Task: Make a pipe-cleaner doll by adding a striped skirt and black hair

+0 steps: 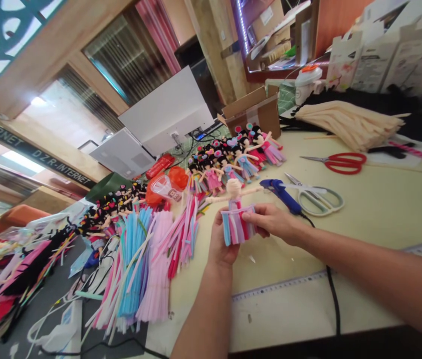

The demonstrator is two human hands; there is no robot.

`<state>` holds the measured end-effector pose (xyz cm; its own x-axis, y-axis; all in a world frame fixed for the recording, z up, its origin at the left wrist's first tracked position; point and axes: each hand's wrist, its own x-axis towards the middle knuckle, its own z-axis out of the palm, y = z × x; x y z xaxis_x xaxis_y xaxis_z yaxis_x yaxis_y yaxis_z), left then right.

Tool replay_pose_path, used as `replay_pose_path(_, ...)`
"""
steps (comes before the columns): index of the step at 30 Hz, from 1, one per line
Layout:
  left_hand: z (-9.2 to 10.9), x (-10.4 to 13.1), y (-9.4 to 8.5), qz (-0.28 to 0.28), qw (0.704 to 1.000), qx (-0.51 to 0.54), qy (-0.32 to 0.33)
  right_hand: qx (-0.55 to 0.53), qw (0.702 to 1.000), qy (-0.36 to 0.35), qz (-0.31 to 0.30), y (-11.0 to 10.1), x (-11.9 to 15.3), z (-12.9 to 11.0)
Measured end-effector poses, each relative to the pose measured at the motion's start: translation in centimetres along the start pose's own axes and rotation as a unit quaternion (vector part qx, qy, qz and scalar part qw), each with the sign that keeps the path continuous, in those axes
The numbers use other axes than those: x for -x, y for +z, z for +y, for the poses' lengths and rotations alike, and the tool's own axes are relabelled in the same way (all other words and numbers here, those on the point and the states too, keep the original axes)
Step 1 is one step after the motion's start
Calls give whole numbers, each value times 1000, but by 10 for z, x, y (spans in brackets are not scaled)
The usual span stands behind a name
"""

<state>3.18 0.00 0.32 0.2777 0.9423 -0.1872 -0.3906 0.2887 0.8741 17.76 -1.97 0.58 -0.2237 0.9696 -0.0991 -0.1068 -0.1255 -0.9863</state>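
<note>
A pipe-cleaner doll (234,187) with a bare beige head and outstretched arms is upright between my hands. Its skirt (236,227) is a row of blue, pink, white, red and lilac strips. My left hand (223,247) wraps round the skirt from behind and below, its fingers mostly hidden. From the right, my right hand (276,222) pinches the skirt's side, the thumb on the front strips. Just beyond the right hand lie a blue glue gun (284,197) and white-handled scissors (321,199).
Several finished dolls (229,164) stand behind, before a cardboard box (254,112). Bundles of pink (156,269) and blue pipe cleaners (134,264) lie left. Red-handled scissors (345,163) and beige pipe cleaners (345,122) are at right. A black cord (332,299) crosses the ruler strip (282,287).
</note>
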Motion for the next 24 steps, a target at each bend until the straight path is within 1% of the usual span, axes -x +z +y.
replay_pose_path(3,1,1,3,14,1000,12,16,2,1000,4,7,0,0,-2)
replay_pose_path(8,1,2,6,5,1000,10,18,5,1000,10,13,1,3,-6)
replay_pose_path(14,3,5,10,21,999,27,22,8,1000,3,12,0,3,-5)
replay_pose_path(24,4,5,11,20,999,26,19,17,1000,7,19,1,3,-7)
